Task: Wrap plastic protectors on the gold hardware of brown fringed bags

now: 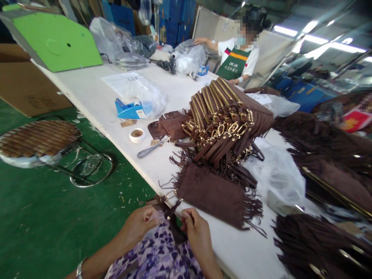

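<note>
The person's left hand (142,221) and right hand (199,228) are raised just off the near edge of the white desk (157,168), above a purple-and-white patterned garment (157,252). A dark brown strap with gold-coloured metal fittings (173,209) lies between the two sets of fingers, closer to the right-hand ones, its upper end by that edge. The left fingers pinch a piece of translucent film (157,225); the right thumb and forefinger are pressed together beside the strap, though whether they grip it cannot be told. A flat, dark brown fringed bag (213,195) lies along the near edge, just beyond the right hand. Behind it, towards the desk's middle, rises a stack of brown bags with gold-coloured zips and clasps (252,108). A bright blue tape dispenser (130,111) and a white-rimmed tape roll (131,136) sit by the left edge.
</note>
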Demonstrator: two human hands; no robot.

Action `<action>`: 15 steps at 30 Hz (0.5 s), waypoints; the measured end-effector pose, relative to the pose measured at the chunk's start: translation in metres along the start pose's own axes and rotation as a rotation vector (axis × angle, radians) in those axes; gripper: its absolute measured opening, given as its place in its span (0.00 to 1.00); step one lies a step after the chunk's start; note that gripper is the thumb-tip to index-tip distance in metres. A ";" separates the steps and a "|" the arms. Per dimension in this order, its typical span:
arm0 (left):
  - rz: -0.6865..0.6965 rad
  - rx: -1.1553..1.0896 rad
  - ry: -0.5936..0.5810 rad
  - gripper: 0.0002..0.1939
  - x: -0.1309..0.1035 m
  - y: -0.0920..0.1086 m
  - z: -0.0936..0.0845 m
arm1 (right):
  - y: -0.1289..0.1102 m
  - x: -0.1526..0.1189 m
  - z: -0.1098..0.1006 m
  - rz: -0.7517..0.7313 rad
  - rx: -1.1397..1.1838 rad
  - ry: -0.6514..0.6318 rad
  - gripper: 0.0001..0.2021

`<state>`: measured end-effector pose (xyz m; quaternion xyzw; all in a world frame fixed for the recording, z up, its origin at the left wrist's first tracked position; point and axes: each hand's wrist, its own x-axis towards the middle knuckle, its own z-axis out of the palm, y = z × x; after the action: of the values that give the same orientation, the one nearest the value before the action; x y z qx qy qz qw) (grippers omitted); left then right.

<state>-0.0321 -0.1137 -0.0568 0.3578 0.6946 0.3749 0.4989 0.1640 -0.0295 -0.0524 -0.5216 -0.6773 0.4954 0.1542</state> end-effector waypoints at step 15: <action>0.052 -0.046 -0.144 0.11 0.016 -0.017 0.030 | 0.008 0.029 0.030 0.173 0.244 0.032 0.16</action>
<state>-0.0092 -0.1031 -0.0856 0.3901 0.6386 0.3769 0.5459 0.1351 -0.0199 -0.0816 -0.5632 -0.5622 0.5770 0.1841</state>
